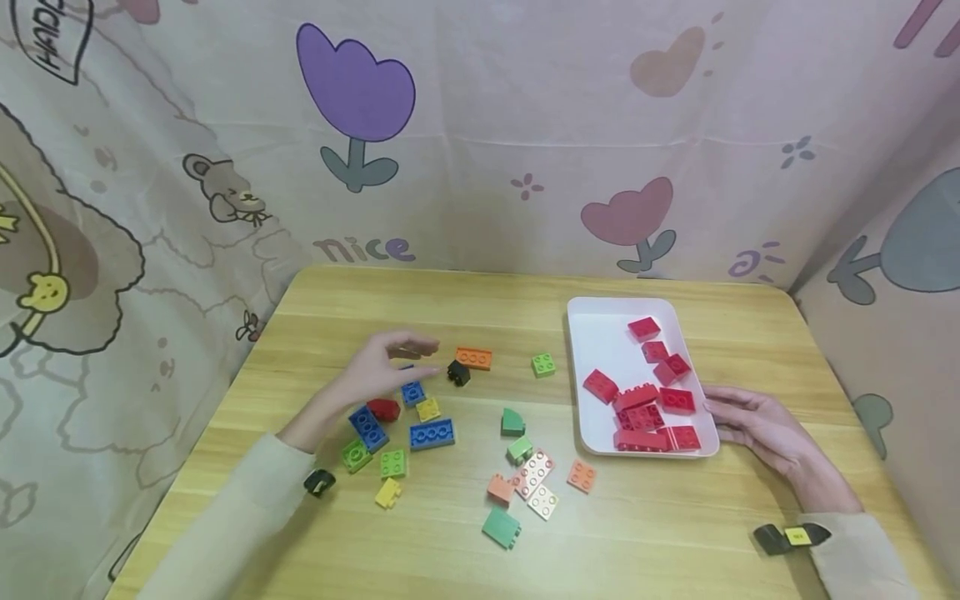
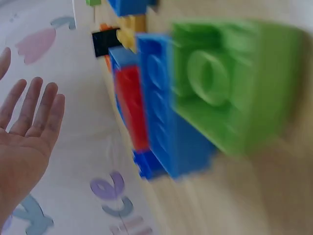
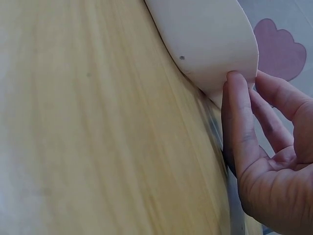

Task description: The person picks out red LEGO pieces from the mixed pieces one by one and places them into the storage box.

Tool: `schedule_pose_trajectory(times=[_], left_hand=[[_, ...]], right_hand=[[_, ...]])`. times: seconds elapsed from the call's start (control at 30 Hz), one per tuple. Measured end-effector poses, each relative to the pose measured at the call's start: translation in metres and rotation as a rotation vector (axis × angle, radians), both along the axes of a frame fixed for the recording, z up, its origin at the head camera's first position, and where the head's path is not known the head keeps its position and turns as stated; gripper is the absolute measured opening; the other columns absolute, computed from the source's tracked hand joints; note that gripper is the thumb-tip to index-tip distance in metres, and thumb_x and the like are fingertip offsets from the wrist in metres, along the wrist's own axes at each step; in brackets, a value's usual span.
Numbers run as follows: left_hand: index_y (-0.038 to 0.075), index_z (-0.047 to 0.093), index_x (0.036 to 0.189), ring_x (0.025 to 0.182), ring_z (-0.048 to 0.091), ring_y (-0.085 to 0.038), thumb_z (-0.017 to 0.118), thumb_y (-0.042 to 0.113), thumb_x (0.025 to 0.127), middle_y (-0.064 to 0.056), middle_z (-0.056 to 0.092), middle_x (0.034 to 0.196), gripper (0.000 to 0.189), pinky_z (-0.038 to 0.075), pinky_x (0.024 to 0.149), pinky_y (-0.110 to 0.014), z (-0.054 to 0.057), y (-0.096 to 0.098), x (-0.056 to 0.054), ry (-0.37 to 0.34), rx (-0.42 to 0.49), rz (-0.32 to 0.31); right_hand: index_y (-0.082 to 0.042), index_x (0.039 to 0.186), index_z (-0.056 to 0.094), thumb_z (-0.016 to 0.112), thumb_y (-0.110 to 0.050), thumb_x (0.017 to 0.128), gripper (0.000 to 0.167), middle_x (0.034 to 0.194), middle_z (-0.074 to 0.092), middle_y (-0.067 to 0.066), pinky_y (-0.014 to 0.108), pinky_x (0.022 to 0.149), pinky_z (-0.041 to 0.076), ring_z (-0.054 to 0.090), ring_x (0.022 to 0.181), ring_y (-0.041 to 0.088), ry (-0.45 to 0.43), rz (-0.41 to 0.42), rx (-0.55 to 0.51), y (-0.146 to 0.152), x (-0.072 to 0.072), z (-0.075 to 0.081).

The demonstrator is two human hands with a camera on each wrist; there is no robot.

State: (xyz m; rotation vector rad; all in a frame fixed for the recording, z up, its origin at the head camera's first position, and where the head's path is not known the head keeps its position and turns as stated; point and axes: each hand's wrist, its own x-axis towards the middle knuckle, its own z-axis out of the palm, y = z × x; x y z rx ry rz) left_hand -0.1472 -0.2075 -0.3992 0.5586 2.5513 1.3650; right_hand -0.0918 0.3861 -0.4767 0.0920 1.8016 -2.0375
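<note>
My left hand hovers over the loose bricks at the left, thumb and fingers apart with nothing between them. Below it lie a dark red brick, a long blue brick and a smaller blue brick. In the left wrist view the palm faces the camera, apart from the red brick. At the right, fingertips of my right hand touch the side of a white tray holding several red bricks. The right wrist view shows those fingers against the tray's outer wall.
A black brick and an orange brick lie just past the left fingertips. One lime brick sits left of the tray. Green, peach and pale bricks are scattered mid-table. A printed cloth hangs behind the wooden table.
</note>
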Motion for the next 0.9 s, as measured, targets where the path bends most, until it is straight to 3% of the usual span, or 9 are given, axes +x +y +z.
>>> schedule_pose_trajectory(times=[0.3, 0.57, 0.9], left_hand=[[0.011, 0.069, 0.134, 0.125, 0.068, -0.036, 0.085, 0.029, 0.090, -0.015, 0.073, 0.135, 0.050, 0.049, 0.111, -0.065, -0.012, -0.045, 0.014, 0.018, -0.026, 0.090], [0.003, 0.072, 0.127, 0.122, 0.069, -0.038, 0.088, 0.027, 0.087, -0.016, 0.075, 0.129, 0.049, 0.055, 0.107, -0.059, -0.025, -0.065, 0.025, -0.047, -0.077, 0.084], [0.007, 0.073, 0.125, 0.113, 0.073, -0.029, 0.088, 0.027, 0.086, -0.015, 0.075, 0.127, 0.047, 0.060, 0.095, -0.026, -0.046, -0.070, 0.029, -0.141, -0.081, 0.072]], right_hand=[[-0.029, 0.117, 0.080, 0.057, -0.003, 0.107, 0.037, 0.116, 0.079, -0.016, 0.028, 0.085, 0.065, 0.077, 0.103, 0.006, 0.003, 0.010, -0.007, 0.001, 0.000, 0.001], [-0.029, 0.117, 0.080, 0.058, -0.003, 0.107, 0.036, 0.116, 0.079, -0.016, 0.028, 0.085, 0.065, 0.077, 0.104, 0.005, 0.006, 0.005, 0.009, 0.001, 0.001, 0.000], [-0.028, 0.118, 0.080, 0.057, -0.003, 0.107, 0.036, 0.115, 0.079, -0.016, 0.028, 0.084, 0.065, 0.076, 0.103, 0.005, -0.012, -0.007, 0.010, -0.001, 0.000, 0.001]])
